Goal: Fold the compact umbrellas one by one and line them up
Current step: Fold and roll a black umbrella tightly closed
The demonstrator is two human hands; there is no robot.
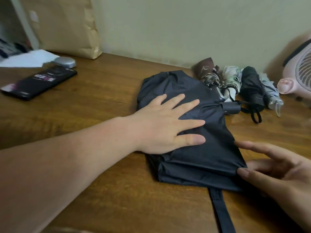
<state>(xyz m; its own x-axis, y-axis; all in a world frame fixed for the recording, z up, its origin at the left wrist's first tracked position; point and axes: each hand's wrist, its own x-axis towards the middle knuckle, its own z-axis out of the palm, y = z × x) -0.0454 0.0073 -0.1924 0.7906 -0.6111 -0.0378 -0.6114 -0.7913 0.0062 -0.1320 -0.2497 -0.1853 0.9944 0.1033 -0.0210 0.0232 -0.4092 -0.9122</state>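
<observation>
A dark navy compact umbrella (210,148) lies flattened on the wooden table (101,101), its handle (231,107) pointing right and its closing strap (220,209) trailing toward me. My left hand (165,125) presses flat on the canopy with fingers spread. My right hand (276,167) touches the canopy's near right corner with its thumb and straight fingers. Behind the handle, several folded umbrellas lie side by side against the wall: a brown one (207,71), a white patterned one (231,78), a black one (252,86) and a pale grey one (271,93).
A black phone-like case (40,84) and a silver oval object (64,62) lie at the back left beside white paper (28,58). A brown paper bag (67,26) leans on the wall. A pink desk fan (299,71) stands at the right edge.
</observation>
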